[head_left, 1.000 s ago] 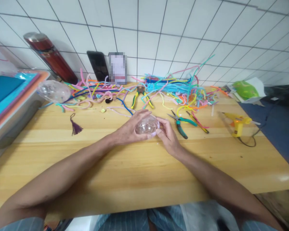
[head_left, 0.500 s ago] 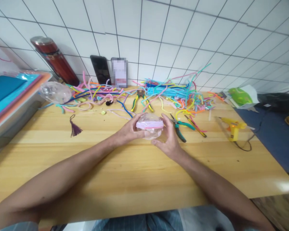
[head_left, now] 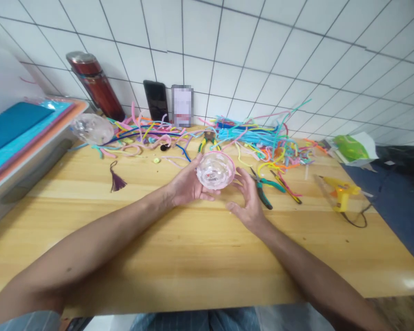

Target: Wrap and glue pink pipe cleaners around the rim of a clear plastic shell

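My left hand is closed around a clear plastic half-sphere with a pink fuzzy rim, its open side tilted up toward me. My right hand sits just right of the dome with fingers spread, fingertips close to its edge and holding nothing. Both hands hover over the wooden table, in front of a heap of coloured pipe cleaners.
Green-handled pliers lie right of my right hand, yellow-handled pliers behind the dome. A yellow glue gun lies at right, a purple tassel at left. Another clear dome, a red flask and a phone stand at the back. A grey box with felt sheets fills the left.
The dome went from lying rim down on the table to lifted and turned with its opening facing me. My right hand let go of it and opened.
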`<state>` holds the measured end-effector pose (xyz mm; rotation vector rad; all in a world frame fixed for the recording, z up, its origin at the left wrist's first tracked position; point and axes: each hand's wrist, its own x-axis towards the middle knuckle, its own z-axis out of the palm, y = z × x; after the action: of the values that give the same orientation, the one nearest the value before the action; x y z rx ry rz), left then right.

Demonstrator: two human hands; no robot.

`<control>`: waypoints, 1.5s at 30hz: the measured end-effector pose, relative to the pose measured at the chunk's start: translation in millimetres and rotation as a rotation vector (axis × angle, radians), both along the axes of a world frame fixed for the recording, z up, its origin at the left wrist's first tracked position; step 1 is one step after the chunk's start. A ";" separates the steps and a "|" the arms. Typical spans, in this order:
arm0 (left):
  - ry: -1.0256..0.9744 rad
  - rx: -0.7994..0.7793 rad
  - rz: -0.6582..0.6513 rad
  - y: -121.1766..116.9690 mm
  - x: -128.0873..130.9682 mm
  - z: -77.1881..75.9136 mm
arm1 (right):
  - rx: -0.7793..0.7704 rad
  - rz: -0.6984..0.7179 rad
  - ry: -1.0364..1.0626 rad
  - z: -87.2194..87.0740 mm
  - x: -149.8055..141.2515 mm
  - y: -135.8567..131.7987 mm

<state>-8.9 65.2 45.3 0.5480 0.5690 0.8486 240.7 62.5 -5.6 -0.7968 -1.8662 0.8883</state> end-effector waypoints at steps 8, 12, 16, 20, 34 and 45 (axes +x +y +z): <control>-0.061 -0.080 -0.203 7.4 -10.1 -8.8 | -0.006 0.009 0.002 1.4 0.4 -0.1; -0.003 -0.058 -0.268 7.0 -8.7 -12.4 | 0.004 0.029 0.008 3.5 1.2 -0.7; 0.242 0.128 -0.084 1.1 0.8 -15.0 | 0.006 0.035 0.021 3.6 1.6 -0.3; 0.523 0.546 0.300 -7.7 9.7 -15.5 | 0.003 -0.027 0.014 5.7 0.3 -0.5; 1.120 1.088 0.278 -12.0 -1.0 -35.6 | 0.430 -0.155 -0.238 26.3 8.9 -3.3; 1.076 1.425 0.549 -21.0 3.0 -27.9 | 0.417 -0.117 -0.275 23.9 5.3 -3.3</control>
<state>-5.9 44.2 17.3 2.3067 1.0600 1.4056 246.0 59.2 18.2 -0.7825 -2.1216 0.3065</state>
